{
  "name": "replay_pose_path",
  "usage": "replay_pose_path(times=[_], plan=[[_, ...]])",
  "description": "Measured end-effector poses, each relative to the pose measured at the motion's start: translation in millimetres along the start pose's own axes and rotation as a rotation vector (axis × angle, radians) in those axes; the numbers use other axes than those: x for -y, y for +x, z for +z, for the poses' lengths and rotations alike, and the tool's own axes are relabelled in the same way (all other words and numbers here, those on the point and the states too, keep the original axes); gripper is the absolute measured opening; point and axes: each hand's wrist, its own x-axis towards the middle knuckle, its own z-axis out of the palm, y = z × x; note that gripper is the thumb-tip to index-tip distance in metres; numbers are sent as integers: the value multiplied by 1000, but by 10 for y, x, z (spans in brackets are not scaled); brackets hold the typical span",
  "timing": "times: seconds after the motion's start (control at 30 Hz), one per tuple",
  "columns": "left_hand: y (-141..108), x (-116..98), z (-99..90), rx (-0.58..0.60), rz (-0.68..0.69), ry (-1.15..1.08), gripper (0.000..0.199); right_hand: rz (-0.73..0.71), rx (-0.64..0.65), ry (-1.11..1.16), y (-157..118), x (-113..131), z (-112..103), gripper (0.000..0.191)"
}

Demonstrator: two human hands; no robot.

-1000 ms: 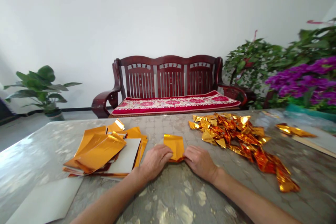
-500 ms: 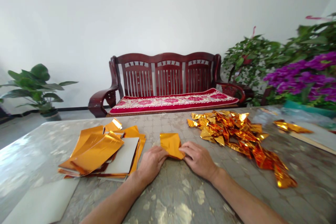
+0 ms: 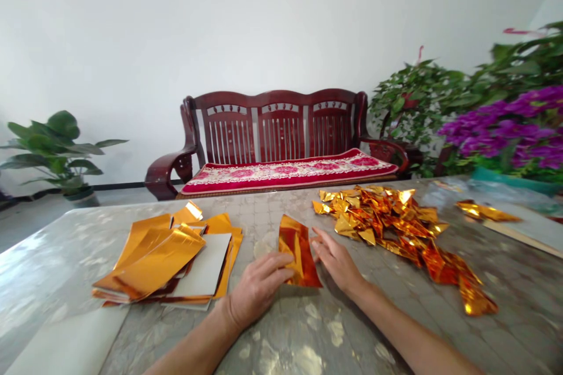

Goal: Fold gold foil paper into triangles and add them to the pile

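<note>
Foil sheet (image 3: pixel 302 253) points forward, its long axis slanting slightly left.

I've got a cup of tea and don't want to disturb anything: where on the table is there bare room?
The table is bare left of the gold sheets, between the left forearm and right forearm, and right of the right forearm, nearer than the folded gold pieces. It's crowded around those pieces, the sheets and the far-right plastic.

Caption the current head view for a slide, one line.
Left hand holds a curled gold foil sheet, right hand beside it, between stacked sheets and folded foil pieces.
</note>
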Motion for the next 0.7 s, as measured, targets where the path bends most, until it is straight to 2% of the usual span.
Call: replay_pose_path(times=[0.1, 0.23, 0.3, 0.4, 0.47, 0.53, 0.6, 0.7], plan=[[-1, -12, -2, 41, 68, 30, 24, 109, -4, 216, 64, -33, 14, 67], [4, -8, 24, 84, 74, 57, 27, -12, 15, 420, 115, 2, 8, 50], [0, 5, 39, 67, 15, 71, 33, -58, -98, 370, 111, 32, -6, 37], [-13, 25, 58, -21, -184, 131, 42, -109, -352, 126, 63, 79, -39, 24], [-19, 35, 73, -82, -333, 130, 45, -226, -409, 14, 13, 109, -58, 15], [-21, 48, 94, -120, -432, 71, 52, -408, -349, -26, -36, 127, -64, 11], [-21, 72, 120, -125, -465, 2, 59, -559, -236, -65, -70, 122, -54, 19], [-25, 128, 157, -108, -448, -29, 45, -627, -98, -169, -84, 77, -20, 27]])
